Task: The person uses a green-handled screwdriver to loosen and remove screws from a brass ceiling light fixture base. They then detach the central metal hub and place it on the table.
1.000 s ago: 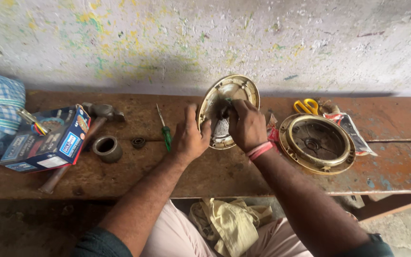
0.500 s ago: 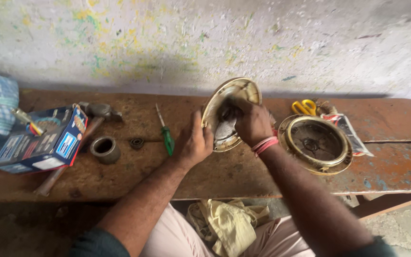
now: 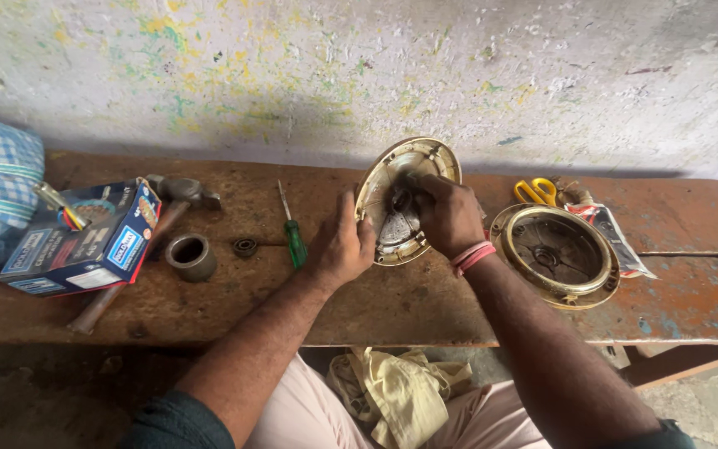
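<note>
Tilted on edge near the middle of the table [image 3: 425,291], a little toward its far edge: a round brass-coloured cover [image 3: 400,204], hollow side turned to the viewer so the inner hub can be reached. Propped there by the left hand [image 3: 341,249], palm against the rim's left side, thumb up along the edge, fingers wrapped behind; a steadying hold rather than a lifting one, lower rim seemingly resting on the wood. Right hand [image 3: 449,214] curled into the hollow, fingertips pinched on a small dark part at the centre; whether gripping or only pressing, hard to tell. Wrist bent down, pink bands around it, forearm running in from the near right corner. Left forearm angled up from the near edge.

Laid flat just right of the cover, toward the right end: a second cover [image 3: 555,254], open side up, within easy reach. Behind it, by the far edge, yellow scissors [image 3: 535,191]. Left of the hands: green screwdriver [image 3: 294,237], a small bearing [image 3: 246,247], a metal ring [image 3: 190,255], a hammer [image 3: 159,220] and a blue box [image 3: 85,241] toward the left end. Yellowish rag [image 3: 396,395] in the lap below the near edge.
</note>
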